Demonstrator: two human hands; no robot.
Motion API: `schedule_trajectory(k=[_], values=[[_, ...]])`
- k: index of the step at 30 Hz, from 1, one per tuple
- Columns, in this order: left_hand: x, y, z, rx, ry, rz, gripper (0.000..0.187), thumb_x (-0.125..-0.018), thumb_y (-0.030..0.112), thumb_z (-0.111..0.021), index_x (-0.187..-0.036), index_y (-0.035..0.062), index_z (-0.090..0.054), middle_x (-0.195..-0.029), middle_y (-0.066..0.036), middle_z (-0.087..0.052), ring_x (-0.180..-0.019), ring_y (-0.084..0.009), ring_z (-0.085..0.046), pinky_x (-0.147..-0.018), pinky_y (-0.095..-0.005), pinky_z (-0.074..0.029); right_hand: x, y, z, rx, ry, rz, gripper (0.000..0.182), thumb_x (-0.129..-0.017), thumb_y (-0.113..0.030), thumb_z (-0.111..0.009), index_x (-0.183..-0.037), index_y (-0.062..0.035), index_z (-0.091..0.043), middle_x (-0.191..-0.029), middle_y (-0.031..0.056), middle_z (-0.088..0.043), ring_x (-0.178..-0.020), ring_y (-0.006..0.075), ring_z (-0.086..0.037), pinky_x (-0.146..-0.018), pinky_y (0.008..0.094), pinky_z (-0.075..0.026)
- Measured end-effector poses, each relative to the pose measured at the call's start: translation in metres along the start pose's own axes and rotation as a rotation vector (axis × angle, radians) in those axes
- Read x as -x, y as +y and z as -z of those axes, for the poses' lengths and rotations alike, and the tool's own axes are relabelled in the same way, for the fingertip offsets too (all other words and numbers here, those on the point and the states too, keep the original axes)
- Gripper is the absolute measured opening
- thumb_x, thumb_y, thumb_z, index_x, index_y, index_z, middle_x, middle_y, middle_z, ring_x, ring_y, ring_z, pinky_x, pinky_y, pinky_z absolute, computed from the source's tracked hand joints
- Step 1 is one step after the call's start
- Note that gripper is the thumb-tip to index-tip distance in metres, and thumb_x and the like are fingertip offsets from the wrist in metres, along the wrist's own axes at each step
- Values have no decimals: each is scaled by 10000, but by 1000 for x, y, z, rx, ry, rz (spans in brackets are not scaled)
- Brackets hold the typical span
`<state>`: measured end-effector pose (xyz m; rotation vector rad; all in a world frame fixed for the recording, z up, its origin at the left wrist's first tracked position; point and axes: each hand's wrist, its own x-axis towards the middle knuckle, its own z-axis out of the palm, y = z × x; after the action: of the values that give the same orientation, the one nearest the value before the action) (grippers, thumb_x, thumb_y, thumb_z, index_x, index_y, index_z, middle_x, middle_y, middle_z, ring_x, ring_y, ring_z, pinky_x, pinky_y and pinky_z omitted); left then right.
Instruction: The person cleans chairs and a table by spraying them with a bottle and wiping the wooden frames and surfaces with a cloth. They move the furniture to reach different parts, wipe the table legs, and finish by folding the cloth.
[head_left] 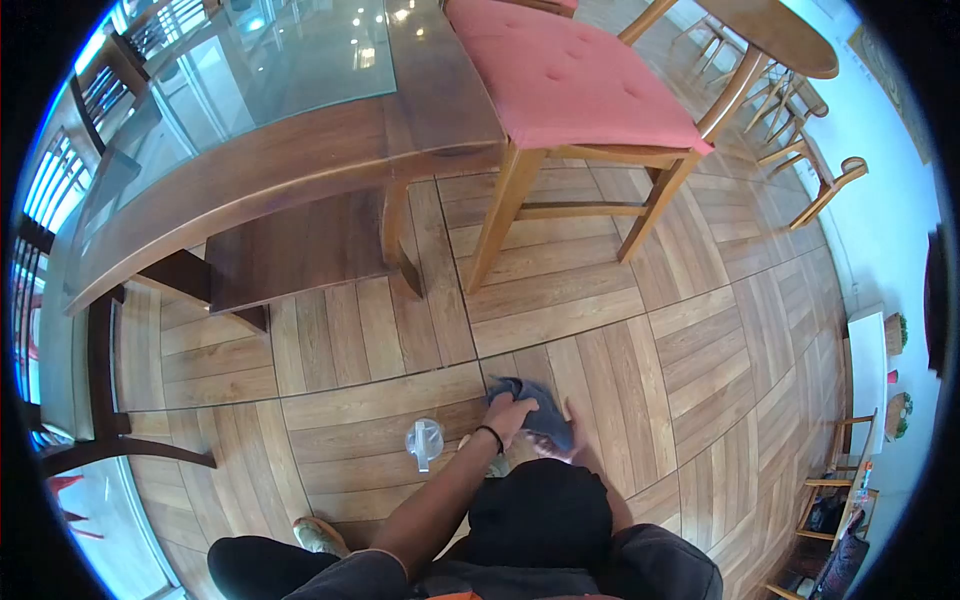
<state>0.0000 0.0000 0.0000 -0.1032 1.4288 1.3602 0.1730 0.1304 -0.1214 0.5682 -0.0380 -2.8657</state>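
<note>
Both hands, left (513,413) and right (571,422), on a dark grey cloth (543,404) low over the wood-patterned floor (560,310), a clear plastic container (425,440) stood just beside the left forearm, a pink-cushioned chair (585,75) rose beyond, next to the glass-topped table (300,125).

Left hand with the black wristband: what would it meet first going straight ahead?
Your left hand would first meet the blue-grey cloth it seems to touch; past that, probably floor toward the chair, though depth is unclear.
</note>
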Motion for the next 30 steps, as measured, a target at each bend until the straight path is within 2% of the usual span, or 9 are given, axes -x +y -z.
schedule_trajectory(k=[2, 5, 8, 12, 15, 18, 23, 28, 30], values=[[-10, 3, -5, 40, -50, -25, 405, -852, 316, -741, -1063, -22, -668, -991, -124, -701, -930, -252, -689, -796, -361, -537, -13, -6, 6, -19, -184, 81, 596, -935, -495, -536, -1385, -105, -523, -1206, 190, -664, -1060, 340, -664, -927, 464, -549], [91, 74, 18, -503, -59, -88, 436, -861, 342, -758, -1054, -32, -645, -949, -85, -692, -906, -219, -689, -771, -339, -537, -29, 13, -22, 564, 575, 483, 541, -939, -374, -558, -1349, -23, -530, -1202, 192, -666, -1058, 342, -664, -945, 474, -540], [144, 96, 47, -242, 3, -416, 601, -863, 438, -760, -1214, -10, -568, -1059, -149, -697, -999, -222, -692, -803, -330, -544, -27, 2, -156, 268, 193, 534, 472, -926, -259, -613, -1319, -4, -554, -1259, 175, -646, -1179, 354, -609, -1034, 507, -475], [203, 106, 129, -957, 309, -608, 1060, -722, 554, -831, -1454, -37, -342, -1397, -251, -526, -1315, -371, -507, -1095, -485, -379, -33, -19, -195, 317, 192, 707, 445, -917, -177, -623, -1323, -11, -550, -1287, 182, -632, -1191, 367, -606, -1049, 514, -471], [214, 52, 163, -1232, 283, -233, 1258, -631, 566, -879, -1524, -15, -210, -1535, -244, -355, -1389, -394, -401, -1127, -515, -330, -53, -26, -197, 250, 253, 806, 437, -900, -121, -635, -1316, -16, -558, -1285, 180, -634, -1173, 366, -617, -1043, 513, -478], [184, -2, 174, -1182, 267, -254, 1361, -585, 550, -907, -1546, -2, -117, -1568, -242, -290, -1387, -415, -388, -1115, -524, -344, -76, -11, -198, 207, 313, 826, 411, -889, -91, -636, -1286, -6, -580, -1263, 176, -646, -1160, 355, -627, -1043, 501, -481], [123, -67, 152, -794, 350, -513, 1209, -619, 434, -909, -1516, -14, -234, -1459, -258, -435, -1311, -414, -470, -1091, -513, -376, -91, 1, -175, 233, 351, 719, 339, -894, -86, -616, -1217, 13, -616, -1224, 169, -665, -1150, 343, -632, -1037, 485, -489], [100, -61, 138, -944, 463, -755, 577, -821, 275, -746, -1273, -14, -534, -1013, -190, -627, -965, -363, -613, -897, -489, -460, -84, -2, -188, 266, 404, 760, 314, -900, -93, -607, -1197, 8, -614, -1209, 172, -669, -1123, 346, -644, -1024, 485, -501], [71, -67, 146, -1037, 533, -866, 486, -816, 274, -731, -1184, 4, -565, -983, -184, -615, -935, -356, -606, -851, -478, -458, -81, -6, -197, 275, 448, 790, 305, -903, -98, -606, -1189, 7, -614, -1199, 174, -671, -1110, 345, -648, -1020, 485, -505]])
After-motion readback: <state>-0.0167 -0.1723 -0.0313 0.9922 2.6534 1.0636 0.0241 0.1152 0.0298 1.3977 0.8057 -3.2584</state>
